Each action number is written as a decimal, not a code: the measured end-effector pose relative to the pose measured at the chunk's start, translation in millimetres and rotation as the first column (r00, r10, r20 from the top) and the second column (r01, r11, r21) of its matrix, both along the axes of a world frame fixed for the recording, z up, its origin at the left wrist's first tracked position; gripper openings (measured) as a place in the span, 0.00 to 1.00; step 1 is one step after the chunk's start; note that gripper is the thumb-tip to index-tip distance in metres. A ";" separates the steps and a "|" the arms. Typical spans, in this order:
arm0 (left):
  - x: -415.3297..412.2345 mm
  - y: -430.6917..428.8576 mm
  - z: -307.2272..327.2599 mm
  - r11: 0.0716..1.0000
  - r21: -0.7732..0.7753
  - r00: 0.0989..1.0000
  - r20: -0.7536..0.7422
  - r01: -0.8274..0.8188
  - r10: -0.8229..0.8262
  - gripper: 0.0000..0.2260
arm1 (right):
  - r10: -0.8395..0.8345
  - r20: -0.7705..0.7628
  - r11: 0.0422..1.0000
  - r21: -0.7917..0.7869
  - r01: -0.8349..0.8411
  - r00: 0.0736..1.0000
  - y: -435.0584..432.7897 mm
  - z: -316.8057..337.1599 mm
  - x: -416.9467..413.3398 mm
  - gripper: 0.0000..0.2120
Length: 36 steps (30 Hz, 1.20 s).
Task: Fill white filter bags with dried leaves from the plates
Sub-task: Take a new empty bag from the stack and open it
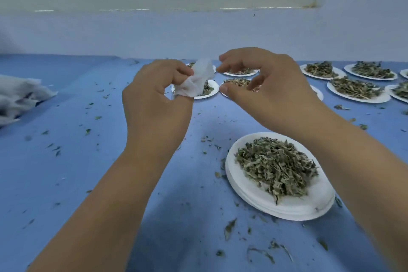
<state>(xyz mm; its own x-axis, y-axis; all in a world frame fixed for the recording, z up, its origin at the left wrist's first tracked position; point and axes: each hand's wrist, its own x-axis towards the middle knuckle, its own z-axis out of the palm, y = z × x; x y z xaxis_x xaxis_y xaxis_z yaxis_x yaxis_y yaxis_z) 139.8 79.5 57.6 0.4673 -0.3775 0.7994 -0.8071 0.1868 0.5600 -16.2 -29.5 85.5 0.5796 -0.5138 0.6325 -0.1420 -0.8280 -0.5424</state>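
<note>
My left hand is raised over the blue table and pinches a crumpled white filter bag between thumb and fingers. Just to its right hovers my right hand, fingers loosely curled and close to the bag, with nothing visible in them. Below my right wrist, a white plate carries a heap of dried green leaves. Small plates of leaves lie behind my hands, partly hidden.
Several more plates of dried leaves line the far right of the table. A pile of white filter bags lies at the left edge. Leaf crumbs are scattered over the blue cloth. A pale wall rises behind the table.
</note>
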 end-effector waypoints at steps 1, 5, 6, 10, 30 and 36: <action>0.6 0.7 -2.7 1.000 0.018 1.000 0.023 -0.014 0.014 0.08 | 0.029 -0.021 0.999 -0.036 -0.029 0.999 1.8 -2.1 3.1 0.09; -2.9 -2.1 -14.3 0.995 0.099 1.000 0.013 -0.008 0.007 0.06 | 0.037 -0.039 0.968 -0.247 -0.045 0.999 11.2 -15.0 10.4 0.09; -3.7 -2.8 -16.9 0.994 0.108 1.000 0.008 0.005 -0.006 0.07 | 0.009 -0.033 0.957 -0.289 -0.018 0.999 12.5 -16.9 11.1 0.08; -7.4 -3.5 -21.5 0.991 0.115 0.990 -0.131 0.071 -0.055 0.08 | 0.023 -0.113 0.946 -0.319 -0.058 0.993 14.9 -17.6 12.0 0.04; -8.0 -11.1 -33.5 0.856 0.514 0.984 0.112 0.059 -0.136 0.10 | 0.312 -0.466 0.948 0.209 -0.239 0.828 19.0 7.3 -5.3 0.08; -8.3 -9.9 -29.1 0.943 0.332 0.948 0.301 0.002 -0.108 0.20 | 0.246 -0.521 0.969 0.138 -0.204 0.818 23.9 6.5 -3.6 0.22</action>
